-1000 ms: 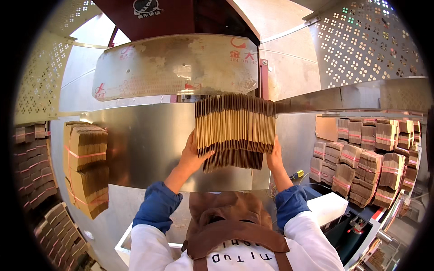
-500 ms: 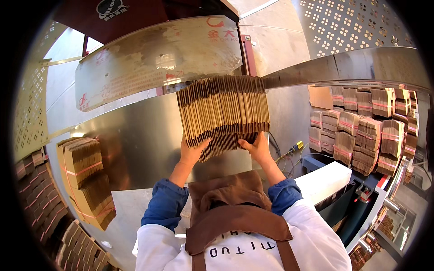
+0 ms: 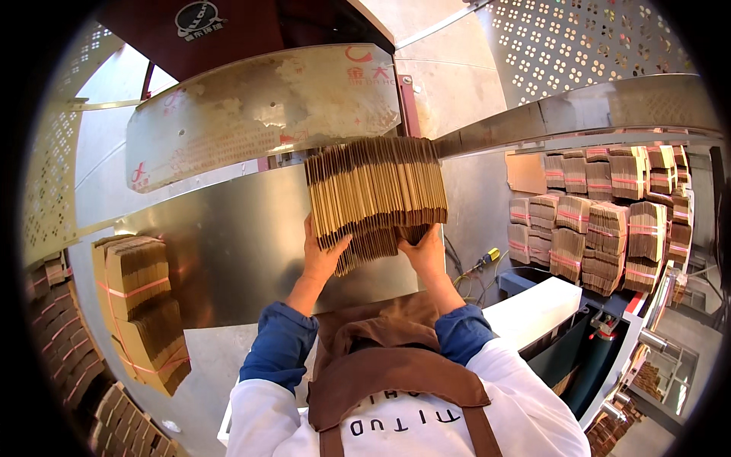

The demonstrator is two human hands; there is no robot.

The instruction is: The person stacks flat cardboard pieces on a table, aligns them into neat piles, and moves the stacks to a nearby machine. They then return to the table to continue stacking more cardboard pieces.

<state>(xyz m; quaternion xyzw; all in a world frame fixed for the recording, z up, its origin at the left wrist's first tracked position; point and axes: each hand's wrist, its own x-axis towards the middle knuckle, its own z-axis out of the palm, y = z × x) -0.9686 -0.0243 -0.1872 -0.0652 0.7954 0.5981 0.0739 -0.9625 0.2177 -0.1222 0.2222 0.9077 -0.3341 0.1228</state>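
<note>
Between my two hands is a thick stack of folded brown cardboard pieces [image 3: 377, 190], standing on edge side by side. My left hand [image 3: 324, 251] grips its near left end, the thumb on the near face and the fingers mostly hidden at the side. At the near right end my right hand [image 3: 423, 247] clasps it the same way. No strap shows around this stack. It is over the right part of a shiny metal tabletop [image 3: 236, 228]; whether it rests there or is held just above, I cannot tell.
Strapped cardboard bundles [image 3: 141, 305] stand at the table's left end. More pink-strapped bundles [image 3: 605, 228] are piled at right. A metal plate [image 3: 259, 114] and dark red machine [image 3: 251, 30] lie beyond. Cables with a yellow connector [image 3: 487, 257] run near a white block [image 3: 533, 308].
My view has shifted slightly. The stack sits a little nearer to me and its right end a bit further left, with both hands still gripping it.
</note>
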